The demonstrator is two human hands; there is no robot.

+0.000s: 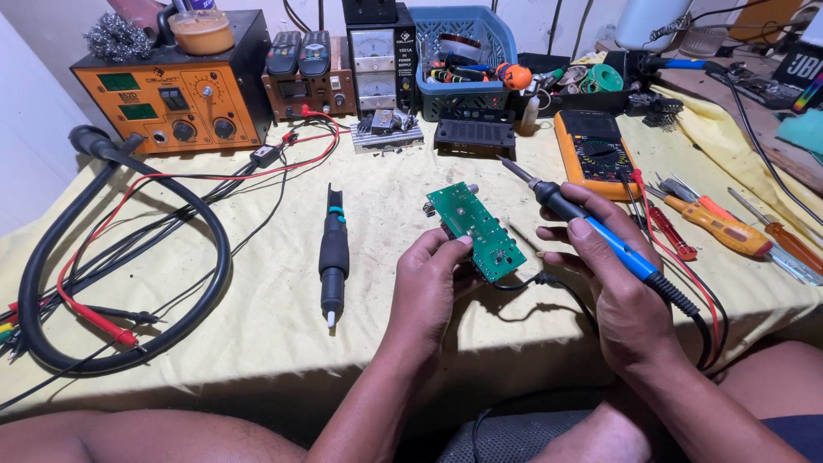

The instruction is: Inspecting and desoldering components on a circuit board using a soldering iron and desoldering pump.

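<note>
Yellow cloth [283,283] covers the bench, cluttered at the back. My left hand [426,283] pinches the near end of the green circuit board [476,230], fingers clenched on its edge, the board tilted up off the cloth. My right hand [619,291] grips the blue-handled soldering iron [591,230] like a pen, tip raised beyond the board, touching nothing. Judgement: steady the board's far end, brace my right wrist, keep the iron's cord slack. Desoldering pump [333,255] lies to the left, near; yellow meter [596,153] and screwdrivers [716,225] to the right; orange station [176,96] behind.
</note>
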